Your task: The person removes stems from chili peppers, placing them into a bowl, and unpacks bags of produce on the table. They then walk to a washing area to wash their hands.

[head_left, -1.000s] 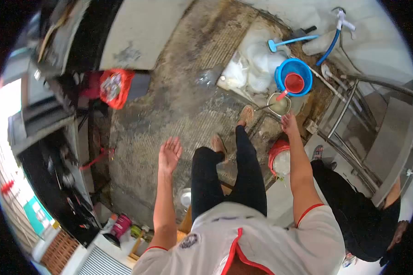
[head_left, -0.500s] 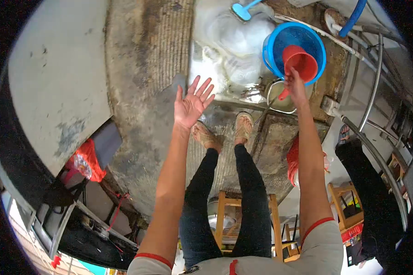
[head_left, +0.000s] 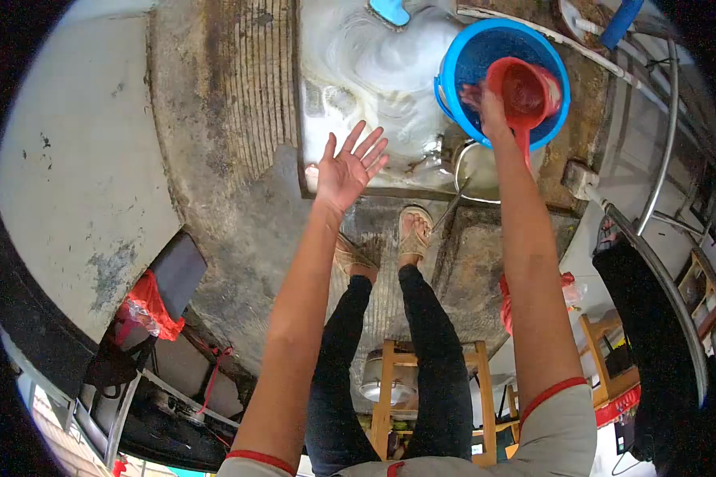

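Over the near edge of the wet, foamy floor basin (head_left: 366,71), my left hand (head_left: 348,171) is open, palm up, with its fingers spread and nothing in it. My right hand (head_left: 488,110) is over the blue bucket (head_left: 461,52), just left of the red dipper (head_left: 525,94); its fingers are apart and somewhat blurred. The dipper rests in the bucket, its handle pointing toward me and passing beside my wrist. Below the bucket stands a pale container (head_left: 479,171) of cloudy liquid, partly behind my right forearm.
A blue brush head (head_left: 390,11) lies at the basin's top. Metal rails (head_left: 662,151) and a person's dark-clothed leg (head_left: 652,318) are on the right. A wooden stool (head_left: 485,397) is near my legs. Red bags (head_left: 153,306) are at the left.
My right hand has left the dipper's handle and moved left and up over the bucket. The dipper has shifted slightly, and my left hand has moved a little right and toward the basin.
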The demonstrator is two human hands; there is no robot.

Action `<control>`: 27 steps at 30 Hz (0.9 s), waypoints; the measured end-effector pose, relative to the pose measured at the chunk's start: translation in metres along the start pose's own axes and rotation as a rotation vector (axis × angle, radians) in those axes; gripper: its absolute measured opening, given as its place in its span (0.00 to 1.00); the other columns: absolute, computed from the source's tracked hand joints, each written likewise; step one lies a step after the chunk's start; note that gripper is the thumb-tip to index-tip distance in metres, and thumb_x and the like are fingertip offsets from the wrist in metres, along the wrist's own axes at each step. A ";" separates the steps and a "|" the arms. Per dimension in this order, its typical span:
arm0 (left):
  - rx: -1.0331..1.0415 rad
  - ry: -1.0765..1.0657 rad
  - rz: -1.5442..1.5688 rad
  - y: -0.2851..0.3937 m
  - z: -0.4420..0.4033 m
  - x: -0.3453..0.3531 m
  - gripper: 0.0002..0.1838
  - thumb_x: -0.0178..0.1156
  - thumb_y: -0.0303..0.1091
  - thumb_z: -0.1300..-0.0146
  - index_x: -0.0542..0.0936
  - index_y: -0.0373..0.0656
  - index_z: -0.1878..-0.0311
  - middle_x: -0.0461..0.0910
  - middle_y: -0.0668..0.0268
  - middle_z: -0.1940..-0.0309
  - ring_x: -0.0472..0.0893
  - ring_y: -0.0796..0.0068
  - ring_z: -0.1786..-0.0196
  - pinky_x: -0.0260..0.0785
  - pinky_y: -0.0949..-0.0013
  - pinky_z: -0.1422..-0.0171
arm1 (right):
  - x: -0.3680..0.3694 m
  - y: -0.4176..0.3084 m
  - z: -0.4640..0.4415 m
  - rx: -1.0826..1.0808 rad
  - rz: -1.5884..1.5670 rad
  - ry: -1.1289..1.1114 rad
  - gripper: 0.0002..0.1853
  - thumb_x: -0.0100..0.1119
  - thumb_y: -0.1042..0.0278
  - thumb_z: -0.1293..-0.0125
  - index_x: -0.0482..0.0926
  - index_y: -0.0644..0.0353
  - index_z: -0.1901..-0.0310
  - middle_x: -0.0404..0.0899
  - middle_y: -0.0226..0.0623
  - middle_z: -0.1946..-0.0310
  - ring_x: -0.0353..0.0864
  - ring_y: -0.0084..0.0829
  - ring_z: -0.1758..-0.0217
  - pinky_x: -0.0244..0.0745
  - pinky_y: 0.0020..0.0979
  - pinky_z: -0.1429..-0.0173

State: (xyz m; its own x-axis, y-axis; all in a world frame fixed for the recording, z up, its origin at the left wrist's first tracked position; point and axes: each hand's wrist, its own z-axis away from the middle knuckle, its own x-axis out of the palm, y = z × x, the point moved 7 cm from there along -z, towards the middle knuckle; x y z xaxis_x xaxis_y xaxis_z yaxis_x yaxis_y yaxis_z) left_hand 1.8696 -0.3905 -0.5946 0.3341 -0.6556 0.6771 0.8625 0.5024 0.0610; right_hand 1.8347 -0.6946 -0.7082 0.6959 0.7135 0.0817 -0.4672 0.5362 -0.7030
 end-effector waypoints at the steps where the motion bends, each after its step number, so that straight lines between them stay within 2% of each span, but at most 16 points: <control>1: 0.007 0.008 -0.023 0.000 -0.004 -0.002 0.33 0.34 0.58 0.25 0.59 0.46 0.26 0.59 0.52 0.28 0.62 0.54 0.28 0.56 0.49 0.25 | -0.009 0.013 -0.010 0.018 -0.041 0.096 0.16 0.47 0.57 0.27 0.75 0.62 0.53 0.82 0.42 0.59 0.83 0.35 0.56 0.79 0.32 0.49; 3: 0.025 0.003 -0.073 -0.001 -0.011 -0.004 0.29 0.36 0.51 0.24 0.59 0.46 0.27 0.60 0.54 0.27 0.63 0.57 0.27 0.56 0.51 0.24 | -0.031 0.035 -0.021 0.061 -0.118 0.289 0.16 0.47 0.57 0.27 0.75 0.62 0.53 0.82 0.42 0.59 0.83 0.34 0.57 0.79 0.33 0.48; 7: 0.031 -0.048 -0.093 -0.006 -0.034 0.007 0.26 0.40 0.45 0.24 0.60 0.46 0.27 0.60 0.56 0.27 0.63 0.60 0.28 0.55 0.54 0.25 | 0.034 -0.010 0.036 0.414 -1.012 -0.802 0.09 0.54 0.63 0.30 0.78 0.59 0.58 0.82 0.36 0.62 0.81 0.33 0.59 0.77 0.37 0.48; 9: 0.028 -0.120 -0.076 -0.014 -0.050 0.028 0.26 0.40 0.46 0.24 0.61 0.46 0.28 0.62 0.55 0.28 0.64 0.61 0.28 0.58 0.55 0.26 | 0.083 -0.036 0.106 0.164 -0.413 -0.799 0.12 0.57 0.67 0.34 0.80 0.60 0.51 0.83 0.37 0.57 0.83 0.34 0.57 0.78 0.35 0.51; 11: 0.008 -0.240 0.027 -0.021 -0.060 0.054 0.25 0.38 0.44 0.24 0.62 0.46 0.28 0.63 0.55 0.29 0.65 0.61 0.29 0.57 0.58 0.26 | 0.136 -0.058 0.162 -0.315 0.356 -0.740 0.16 0.55 0.68 0.34 0.78 0.63 0.47 0.82 0.41 0.51 0.81 0.39 0.50 0.72 0.41 0.41; 12: 0.002 -0.290 0.105 -0.022 -0.062 0.069 0.25 0.37 0.44 0.24 0.62 0.46 0.29 0.63 0.55 0.29 0.65 0.62 0.29 0.57 0.59 0.26 | 0.163 -0.057 0.186 -0.605 0.483 -0.603 0.19 0.55 0.69 0.34 0.75 0.62 0.42 0.79 0.42 0.46 0.78 0.41 0.44 0.68 0.40 0.36; 13: -0.004 -0.340 0.182 -0.021 -0.064 0.082 0.24 0.37 0.44 0.23 0.62 0.46 0.29 0.64 0.55 0.30 0.65 0.62 0.29 0.57 0.59 0.26 | 0.172 -0.053 0.189 -0.729 0.535 -0.489 0.21 0.54 0.69 0.34 0.74 0.62 0.40 0.76 0.44 0.43 0.75 0.42 0.40 0.64 0.40 0.33; 14: 0.060 -0.726 0.245 -0.016 -0.072 0.088 0.26 0.36 0.47 0.23 0.62 0.45 0.29 0.63 0.57 0.29 0.63 0.59 0.28 0.55 0.55 0.25 | 0.181 -0.050 0.194 -0.843 0.591 -0.359 0.22 0.54 0.68 0.34 0.72 0.63 0.38 0.74 0.46 0.40 0.72 0.43 0.36 0.61 0.41 0.30; 17: 0.181 -0.058 -0.299 -0.017 -0.040 0.072 0.29 0.36 0.54 0.24 0.61 0.48 0.28 0.58 0.60 0.26 0.59 0.57 0.27 0.51 0.47 0.25 | 0.181 -0.052 0.146 -0.685 0.528 -0.083 0.24 0.54 0.61 0.35 0.73 0.65 0.40 0.71 0.54 0.38 0.67 0.46 0.32 0.54 0.48 0.28; 18: 0.176 -0.088 -0.517 -0.021 -0.034 0.074 0.32 0.34 0.59 0.26 0.61 0.49 0.27 0.58 0.63 0.26 0.61 0.57 0.29 0.50 0.45 0.26 | 0.175 -0.046 0.133 -0.434 0.441 -0.005 0.25 0.53 0.58 0.34 0.72 0.65 0.40 0.69 0.55 0.37 0.64 0.49 0.30 0.54 0.48 0.27; 19: 0.205 -0.091 -0.488 -0.015 -0.028 0.075 0.33 0.34 0.59 0.26 0.61 0.49 0.27 0.60 0.64 0.27 0.62 0.58 0.30 0.51 0.47 0.26 | 0.171 -0.042 0.130 -0.182 0.350 0.068 0.26 0.52 0.55 0.33 0.72 0.64 0.39 0.68 0.56 0.35 0.61 0.52 0.28 0.53 0.48 0.27; 20: 0.243 -0.107 -0.452 -0.005 -0.027 0.078 0.33 0.34 0.59 0.26 0.61 0.49 0.27 0.61 0.64 0.28 0.64 0.59 0.31 0.52 0.49 0.27 | 0.188 -0.011 0.129 -0.403 0.491 0.239 0.27 0.50 0.52 0.32 0.71 0.63 0.38 0.69 0.58 0.37 0.61 0.59 0.30 0.51 0.56 0.27; 23: 0.193 -0.170 -0.300 0.015 -0.023 0.070 0.30 0.36 0.55 0.26 0.68 0.45 0.33 0.67 0.65 0.32 0.68 0.63 0.34 0.58 0.57 0.29 | 0.191 0.022 0.149 -0.525 0.835 -0.016 0.24 0.45 0.55 0.30 0.71 0.60 0.38 0.73 0.57 0.42 0.66 0.61 0.34 0.46 0.66 0.29; 25: 0.015 0.093 -0.102 -0.009 -0.020 0.033 0.23 0.40 0.48 0.25 0.73 0.45 0.39 0.73 0.65 0.38 0.72 0.64 0.38 0.65 0.58 0.34 | 0.199 0.032 0.157 -0.616 1.037 -0.190 0.22 0.41 0.57 0.28 0.71 0.58 0.39 0.76 0.56 0.45 0.69 0.62 0.36 0.42 0.73 0.31; 26: -0.003 0.057 -0.192 -0.018 -0.022 0.018 0.22 0.46 0.44 0.27 0.70 0.44 0.36 0.74 0.61 0.39 0.75 0.60 0.39 0.65 0.55 0.32 | 0.188 0.036 0.146 -0.504 1.266 -0.377 0.19 0.38 0.60 0.28 0.75 0.58 0.45 0.80 0.53 0.51 0.73 0.62 0.41 0.39 0.74 0.31; 27: 0.083 0.069 -0.001 -0.025 -0.023 0.015 0.19 0.46 0.41 0.27 0.73 0.42 0.40 0.77 0.59 0.44 0.77 0.65 0.43 0.68 0.59 0.34 | 0.179 0.022 0.147 -0.993 1.334 -0.193 0.17 0.39 0.61 0.29 0.78 0.60 0.54 0.82 0.48 0.59 0.80 0.55 0.50 0.58 0.64 0.34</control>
State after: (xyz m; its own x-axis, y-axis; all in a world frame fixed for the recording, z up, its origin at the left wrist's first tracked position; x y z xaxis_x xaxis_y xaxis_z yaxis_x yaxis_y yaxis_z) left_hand 1.8616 -0.4258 -0.6023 0.3612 -0.6917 0.6254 0.8290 0.5453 0.1242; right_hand 1.8688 -0.4885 -0.6054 0.0146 0.4855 -0.8741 -0.0806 -0.8708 -0.4850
